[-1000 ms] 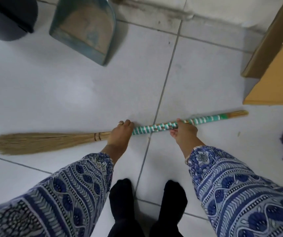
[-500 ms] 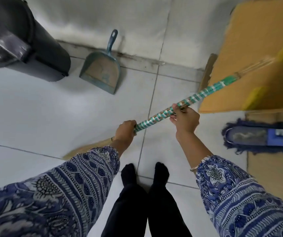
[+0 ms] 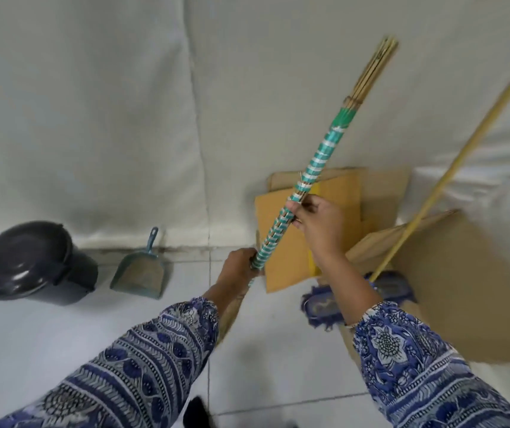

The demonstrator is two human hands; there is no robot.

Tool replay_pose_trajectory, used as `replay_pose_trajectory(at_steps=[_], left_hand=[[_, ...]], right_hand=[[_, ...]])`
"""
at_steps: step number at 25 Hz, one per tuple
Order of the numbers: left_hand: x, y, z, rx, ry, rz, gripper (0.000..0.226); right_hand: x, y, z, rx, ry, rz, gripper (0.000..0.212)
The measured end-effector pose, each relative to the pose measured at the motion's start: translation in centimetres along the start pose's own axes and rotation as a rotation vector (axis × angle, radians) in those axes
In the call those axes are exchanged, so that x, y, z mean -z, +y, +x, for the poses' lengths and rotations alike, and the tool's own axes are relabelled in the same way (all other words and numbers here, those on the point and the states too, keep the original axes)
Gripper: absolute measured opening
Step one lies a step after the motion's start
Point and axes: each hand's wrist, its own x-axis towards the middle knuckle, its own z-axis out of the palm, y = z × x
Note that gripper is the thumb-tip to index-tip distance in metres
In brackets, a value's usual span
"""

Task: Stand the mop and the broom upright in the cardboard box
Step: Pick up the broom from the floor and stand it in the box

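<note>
Green-and-white wrapped broom (image 3: 315, 163) tilted up steeply, bare stick end high against the wall (image 3: 93, 103), bristle end down low behind the left sleeve (image 3: 142, 359). Left hand (image 3: 237, 273) wrapped tight round the handle's lower end, right hand (image 3: 318, 223) clamped on it higher up, right in front of the cardboard box (image 3: 290, 239). Mop (image 3: 321, 304) flat on the floor (image 3: 47, 335) just beside the box, its pale pole slanting up past the box's right side. Left of the box: teal dustpan (image 3: 139, 273) leaning on the wall, then a black bin (image 3: 28, 264) further left.
</note>
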Motion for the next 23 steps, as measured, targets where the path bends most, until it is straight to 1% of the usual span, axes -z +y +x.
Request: replay_pose_trajectory(at_steps=[3, 6, 9, 11, 13, 14, 15, 16, 18, 23], left_hand=[[-2.6, 7.7, -0.9, -0.095, 0.007, 0.018, 0.021], [-7.7, 15.3, -1.7, -0.189, 0.004, 0.012, 0.020], [-14.2, 22.4, -2.9, -0.235, 0.004, 0.004, 0.024], [-19.0, 26.8, -3.6, -0.246, -0.015, -0.032, 0.026], [-23.2, 30.6, -3.9, -0.258, -0.045, -0.052, 0.020], [-24.8, 32.0, -3.8, -0.255, -0.050, -0.061, 0.019], [-26.6, 33.5, -3.5, -0.251, -0.051, -0.069, 0.018], [-28.2, 34.7, -2.9, -0.245, -0.051, -0.083, 0.017], [-32.0, 36.9, -0.9, -0.220, -0.053, -0.108, 0.020], [-39.7, 41.6, 6.7, -0.177, -0.108, -0.120, 0.025]], right_hand=[[8.0, -3.5, -1.1, 0.072, 0.055, 0.001, 0.014], [17.3, -4.7, -2.1, 0.125, 0.141, 0.012, 0.018], [26.5, -4.3, -2.9, 0.159, 0.191, 0.006, 0.013], [32.6, -3.3, -2.8, 0.181, 0.210, -0.033, 0.015], [37.7, -2.0, -1.9, 0.196, 0.230, -0.071, 0.013], [39.7, -1.4, -1.3, 0.204, 0.235, -0.089, 0.006], [41.7, -0.9, -0.6, 0.210, 0.246, -0.108, 0.004], [43.4, -0.4, 0.1, 0.211, 0.260, -0.123, 0.011], [47.0, 0.9, 2.5, 0.203, 0.270, -0.168, 0.018], [53.9, 4.3, 10.3, 0.158, 0.244, -0.211, 0.018]])
